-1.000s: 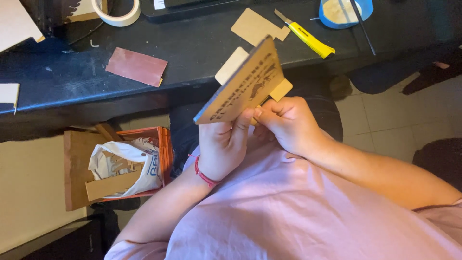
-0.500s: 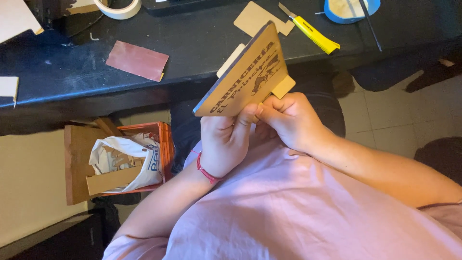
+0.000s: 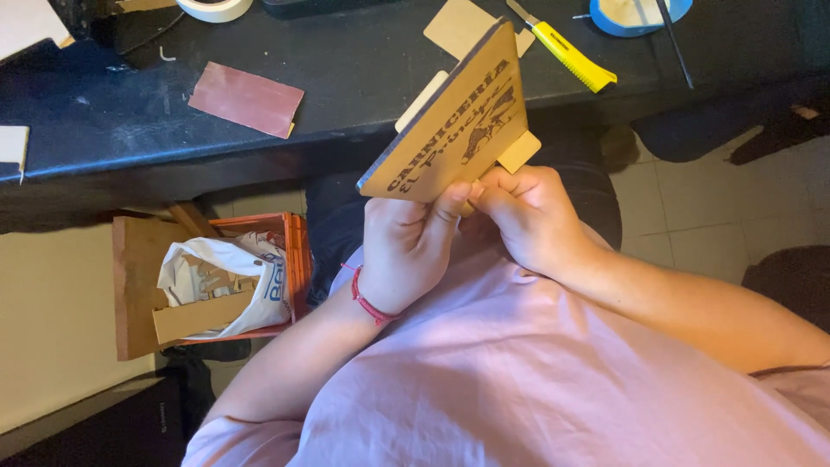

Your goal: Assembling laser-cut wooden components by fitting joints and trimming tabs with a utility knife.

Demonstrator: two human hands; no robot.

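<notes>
- Far left, on the dark table (image 3: pixel 104 130): a pale board corner (image 3: pixel 30 22) at the top edge, a small tan offcut (image 3: pixel 12 145) at the left edge.
- Below the table, on the floor: an orange crate (image 3: pixel 294 251) with a brown board (image 3: pixel 137 285) leaning at its left side, a crumpled white bag (image 3: pixel 220 272) and a cardboard strip (image 3: pixel 201 316) inside.
- On the table, further right: a roll of white tape (image 3: pixel 216 9) at the top edge, a reddish-brown sheet of sandpaper (image 3: pixel 246 99) lying flat.
- Centre, left hand (image 3: pixel 406 246): red cord at the wrist, fingers curled shut around the lower edge of the wooden sign (image 3: pixel 450 130) — thumb pressed on its printed face.
- Wooden sign: held up over the lap in front of the table edge, tilted, dark lettering and a small figure on the face, a second thin panel just behind it.
- Right hand (image 3: pixel 532 216): fingers folded tight, gripping the sign's lower corner, touching the left hand.
- On the table behind the sign: a flat tan piece (image 3: pixel 462 24), a yellow utility knife (image 3: pixel 566 56) — well right, a blue lid (image 3: pixel 640 15) with a thin black rod (image 3: pixel 674 43) across it.
</notes>
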